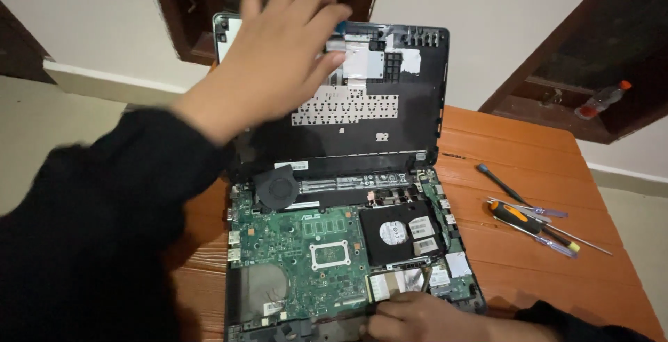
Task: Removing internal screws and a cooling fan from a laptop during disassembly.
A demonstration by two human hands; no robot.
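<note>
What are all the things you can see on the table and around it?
Laptop base: one, green circuit board showing, middle of table.
Lifted cover: one, black, standing up behind the base.
Fan: one, black, top left of the board.
Hard drive: one, black, right side of the base.
Screwdrivers: several, orange-black, black and slim clear-handled ones, right of the laptop.
Table: one, orange-brown planks.
Bottle: one, clear with red cap, window ledge at right.
Left hand: on the lifted cover's top edge.
Right hand: at the base's front edge.

My left hand (275, 57) touches the laptop's matt black plastic cover (390, 116), patched with shiny silver foil. Below, the green circuit board (299, 244) looks glossy. At right, plastic-handled metal screwdrivers (532, 220) lie on ribbed orange wooden planks (529, 168).
</note>
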